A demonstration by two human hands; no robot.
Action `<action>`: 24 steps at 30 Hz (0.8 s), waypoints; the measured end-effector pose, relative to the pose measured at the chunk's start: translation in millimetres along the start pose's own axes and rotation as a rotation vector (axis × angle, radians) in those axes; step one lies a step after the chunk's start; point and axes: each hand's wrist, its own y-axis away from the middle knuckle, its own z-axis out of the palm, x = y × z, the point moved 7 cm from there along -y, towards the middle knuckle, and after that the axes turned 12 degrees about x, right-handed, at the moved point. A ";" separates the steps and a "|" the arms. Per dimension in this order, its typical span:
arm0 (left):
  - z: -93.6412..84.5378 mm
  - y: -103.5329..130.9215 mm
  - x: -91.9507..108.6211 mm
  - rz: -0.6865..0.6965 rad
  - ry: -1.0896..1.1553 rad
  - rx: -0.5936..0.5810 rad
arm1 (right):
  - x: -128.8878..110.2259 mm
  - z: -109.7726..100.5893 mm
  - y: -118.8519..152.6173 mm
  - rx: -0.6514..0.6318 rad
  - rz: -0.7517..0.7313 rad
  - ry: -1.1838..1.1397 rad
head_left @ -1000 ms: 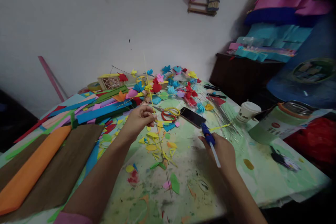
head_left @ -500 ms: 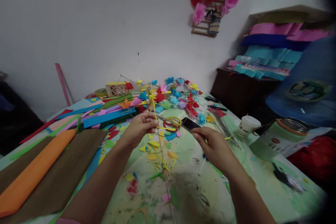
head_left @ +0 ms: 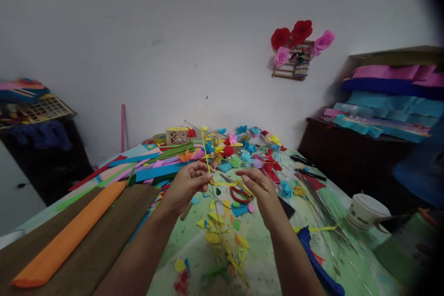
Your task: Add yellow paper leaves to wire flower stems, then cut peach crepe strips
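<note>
My left hand [head_left: 190,180] is closed, thumb and finger pinching a thin wire stem [head_left: 205,148] wrapped in yellow paper at its upper part. Below the pinch, bare wire runs down toward the table's near side. A narrow yellow paper strip [head_left: 224,184] stretches rightward from that pinch. My right hand [head_left: 260,192] hovers close by, holding nothing that I can see, its thumb and forefinger slightly apart and pointing at the stem. Between the hands lie scissors [head_left: 241,195] with red and yellow handles. A dark phone [head_left: 287,207] is partly hidden behind my right hand.
Paper flowers [head_left: 246,145] crowd the table's far side. Brown and orange paper [head_left: 72,231] lies at left. Yellow scraps [head_left: 215,226] are scattered in front. On the right are thin wires [head_left: 319,208], a blue-handled tool [head_left: 317,259] and a lidded paper cup [head_left: 367,210].
My right hand has left the phone, which now lies on the table, and moved nearer to the stem. My left hand still pinches the stem. The view has tilted up and turned left.
</note>
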 end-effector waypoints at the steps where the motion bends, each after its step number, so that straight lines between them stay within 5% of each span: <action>1: -0.5 -0.4 0.3 -0.006 0.017 0.004 | 1.4 2.4 0.3 -0.025 0.023 -0.024; 10: -0.3 -1.9 -4.1 -0.081 0.111 0.016 | 3.4 9.6 5.5 -0.126 0.165 -0.062; 24: 2.8 -4.7 -9.4 -0.078 0.059 0.000 | 4.4 6.8 5.1 -0.078 0.091 0.011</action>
